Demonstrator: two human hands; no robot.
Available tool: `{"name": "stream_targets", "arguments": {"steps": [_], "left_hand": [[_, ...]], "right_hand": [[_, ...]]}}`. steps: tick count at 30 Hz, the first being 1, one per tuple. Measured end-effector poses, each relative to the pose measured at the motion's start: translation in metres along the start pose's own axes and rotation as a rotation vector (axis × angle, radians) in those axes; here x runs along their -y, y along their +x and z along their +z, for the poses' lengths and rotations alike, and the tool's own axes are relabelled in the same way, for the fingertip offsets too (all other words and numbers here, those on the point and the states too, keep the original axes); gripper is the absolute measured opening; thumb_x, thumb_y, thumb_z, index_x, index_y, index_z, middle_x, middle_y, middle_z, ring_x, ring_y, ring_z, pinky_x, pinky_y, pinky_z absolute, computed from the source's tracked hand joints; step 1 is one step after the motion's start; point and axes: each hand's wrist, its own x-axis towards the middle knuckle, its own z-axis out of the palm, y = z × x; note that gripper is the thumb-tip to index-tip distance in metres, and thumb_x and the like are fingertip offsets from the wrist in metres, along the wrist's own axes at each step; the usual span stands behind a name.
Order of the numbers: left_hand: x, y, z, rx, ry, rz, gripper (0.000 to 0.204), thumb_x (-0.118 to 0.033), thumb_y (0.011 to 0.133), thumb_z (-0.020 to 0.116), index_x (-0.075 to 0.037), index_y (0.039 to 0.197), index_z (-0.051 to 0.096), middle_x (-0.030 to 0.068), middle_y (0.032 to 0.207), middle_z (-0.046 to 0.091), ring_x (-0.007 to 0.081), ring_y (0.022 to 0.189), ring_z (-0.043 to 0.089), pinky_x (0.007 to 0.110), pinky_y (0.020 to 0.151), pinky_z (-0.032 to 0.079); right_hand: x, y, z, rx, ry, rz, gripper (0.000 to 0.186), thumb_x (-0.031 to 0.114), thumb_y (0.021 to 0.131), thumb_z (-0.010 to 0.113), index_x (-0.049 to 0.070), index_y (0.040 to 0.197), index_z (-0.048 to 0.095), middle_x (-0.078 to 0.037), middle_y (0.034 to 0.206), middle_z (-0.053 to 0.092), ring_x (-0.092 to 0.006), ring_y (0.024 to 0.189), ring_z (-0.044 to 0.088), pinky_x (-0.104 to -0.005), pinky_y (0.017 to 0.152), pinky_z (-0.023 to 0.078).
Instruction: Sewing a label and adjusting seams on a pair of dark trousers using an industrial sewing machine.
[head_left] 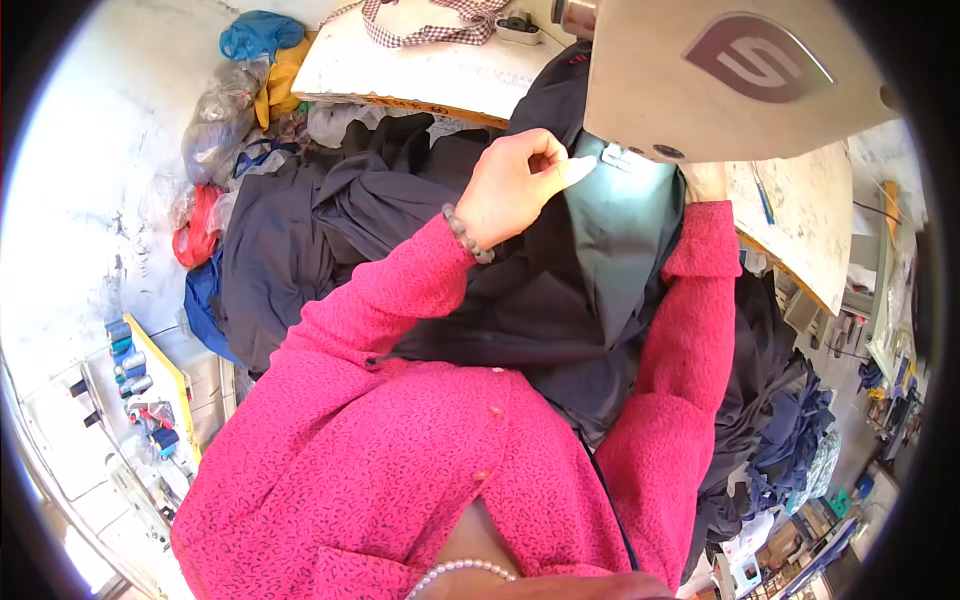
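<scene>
A dark garment is draped over my lap and runs up under the head of a sewing machine. Part of it shows a pale blue-green face, lit brightly below the machine head, with a small presser foot at its upper edge. My left hand is closed in a pinch on the dark cloth, just left of that foot. Only the back and wrist of my right hand show, at the right side of the pale cloth; the machine head hides its fingers.
The machine table carries a checked cloth strip and a small tray. On its right part lies a thin blue tool. Plastic bags are heaped by the left wall; thread spools stand lower left. Dark cloth is piled at right.
</scene>
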Motion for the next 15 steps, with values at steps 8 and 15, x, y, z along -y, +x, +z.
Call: {"name": "stream_targets", "arguments": {"steps": [8, 15], "left_hand": [[-0.009, -0.063, -0.042, 0.821, -0.06, -0.039, 0.026, -0.021, 0.078, 0.069, -0.004, 0.067, 0.054, 0.0005, 0.065, 0.05, 0.006, 0.063, 0.047, 0.024, 0.058, 0.039], [0.054, 0.072, -0.042, 0.094, 0.002, 0.244, 0.03, -0.027, 0.088, 0.055, -0.001, 0.103, 0.052, 0.0077, 0.1, 0.054, 0.015, 0.091, 0.056, 0.025, 0.08, 0.044]], "right_hand": [[0.03, -0.05, -0.029, 0.178, 0.144, 0.38, 0.035, 0.017, 0.084, 0.058, -0.003, 0.112, 0.052, -0.006, 0.104, 0.059, -0.0117, 0.09, 0.056, -0.0252, 0.08, 0.044], [0.022, -0.064, -0.047, 0.238, 0.087, 0.475, 0.031, 0.012, 0.08, 0.063, -0.001, 0.107, 0.055, -0.003, 0.094, 0.062, -0.0085, 0.081, 0.057, -0.0237, 0.075, 0.046]]}}
